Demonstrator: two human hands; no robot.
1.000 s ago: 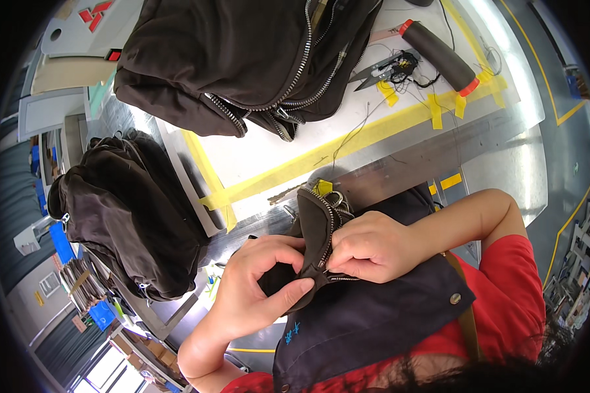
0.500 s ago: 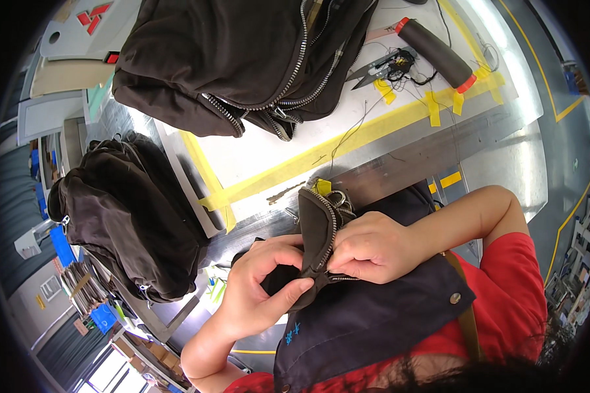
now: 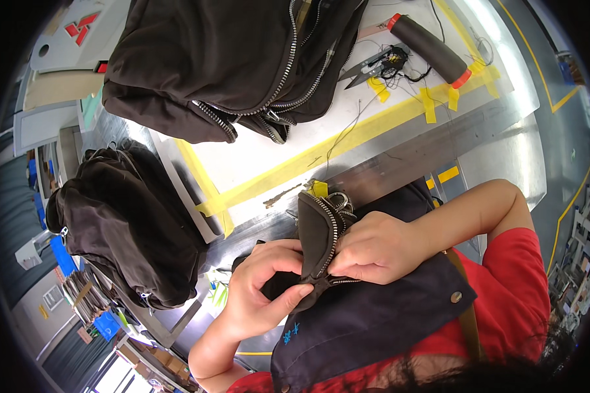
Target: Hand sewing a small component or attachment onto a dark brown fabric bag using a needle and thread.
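Note:
A small dark fabric bag piece with a metal zipper along its curved edge is held up in front of my apron. My left hand grips its left side, thumb pressed near the lower end of the zipper, fingers behind. On the other side, my right hand is closed at the zipper edge, its fingertips pinching the fabric near where two zipper runs meet. Metal rings show at the piece's upper end. What lies beneath my curled right fingers is hidden.
A large dark bag with open zippers lies on the taped worktable. Another dark bag sits at the left. Farther right are thread snips, tangled black thread and a dark thread spool with red ends.
My view has shifted a little, so the table and bags appear slightly farther left. Both hands keep nearly the same hold on the zippered piece.

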